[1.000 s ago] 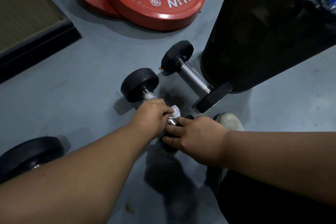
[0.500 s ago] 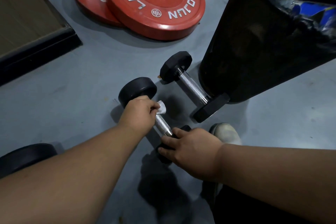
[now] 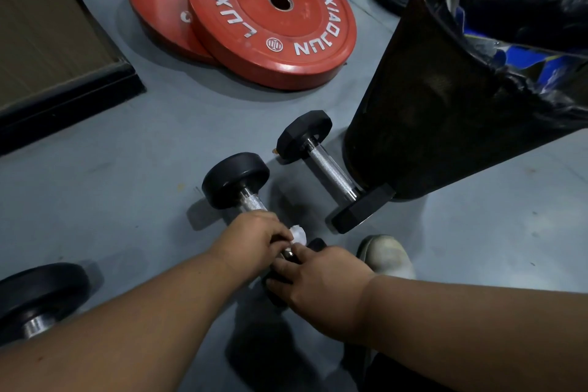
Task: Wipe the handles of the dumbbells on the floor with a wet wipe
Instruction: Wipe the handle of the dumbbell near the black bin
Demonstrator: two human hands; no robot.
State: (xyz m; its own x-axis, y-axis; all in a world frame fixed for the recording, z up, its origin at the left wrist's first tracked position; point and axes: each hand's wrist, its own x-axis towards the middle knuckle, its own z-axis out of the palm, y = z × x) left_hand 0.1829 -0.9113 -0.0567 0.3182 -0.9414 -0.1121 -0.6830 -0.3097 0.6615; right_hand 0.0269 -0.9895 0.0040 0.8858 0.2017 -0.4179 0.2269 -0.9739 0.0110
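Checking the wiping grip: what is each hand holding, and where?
Left hand grips the wipe around the dumbbell handle; right hand holds its near weight.

Knurled shiny metal dumbbell handle (image 3: pixel 331 172), matt black rubber heads (image 3: pixel 234 179), glossy red plates (image 3: pixel 270 16)

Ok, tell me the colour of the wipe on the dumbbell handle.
White; the wet wipe shows best in the head view.
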